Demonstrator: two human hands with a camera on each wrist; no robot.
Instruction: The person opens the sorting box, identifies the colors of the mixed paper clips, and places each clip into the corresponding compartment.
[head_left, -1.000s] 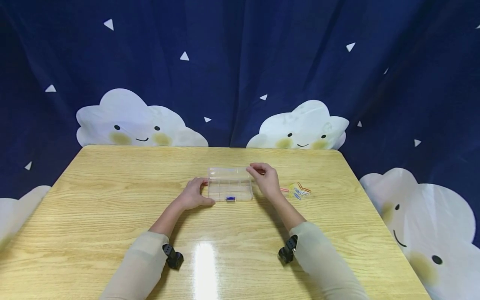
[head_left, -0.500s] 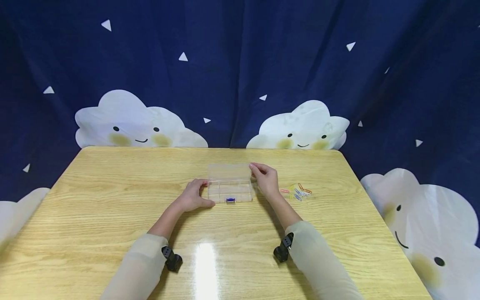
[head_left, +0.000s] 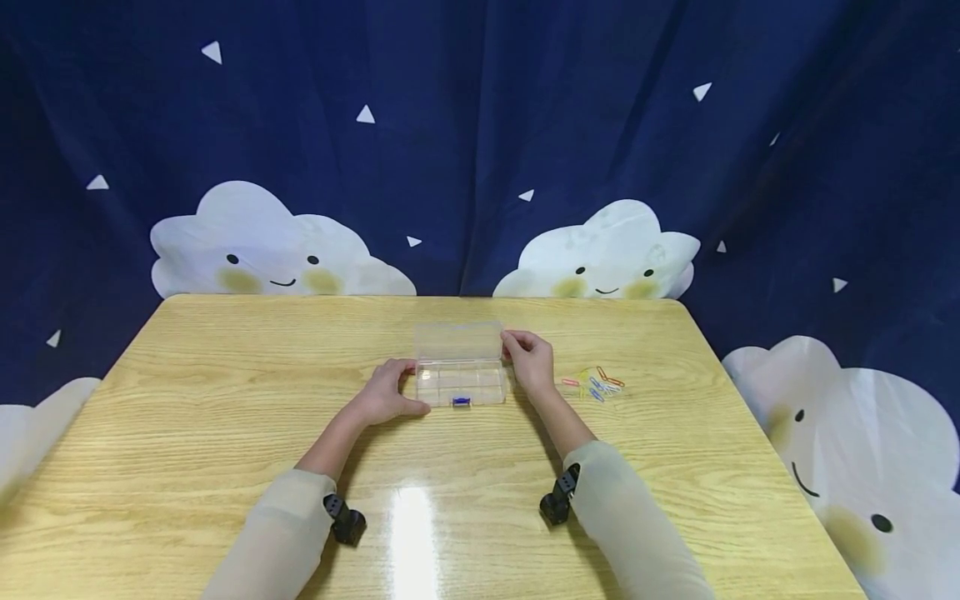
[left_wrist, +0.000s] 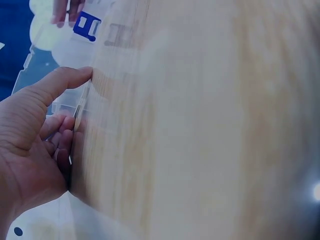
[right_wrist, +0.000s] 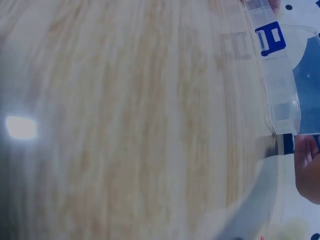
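A clear plastic compartment box [head_left: 480, 385] lies on the table with its lid [head_left: 459, 342] raised at the back. A blue latch [head_left: 461, 402] sits on its front wall. My left hand [head_left: 384, 392] grips the box's left end, thumb at the front corner and fingers along the side; the left wrist view shows the thumb [left_wrist: 65, 80] against the front wall. My right hand [head_left: 531, 362] pinches the lid's right edge between thumb and fingers. In the right wrist view that hand [right_wrist: 309, 170] shows only in part beside the lid.
Several paper clips in red, blue and other colours, among them a blue clip [head_left: 596, 395], lie on the wooden table [head_left: 262, 375] to the right of my right hand. Behind the table hangs a dark blue curtain [head_left: 465, 125] with cloud prints.
The lid has swung further back, away from me, with my right hand moving along with it. My left hand has stayed at the box's left end.
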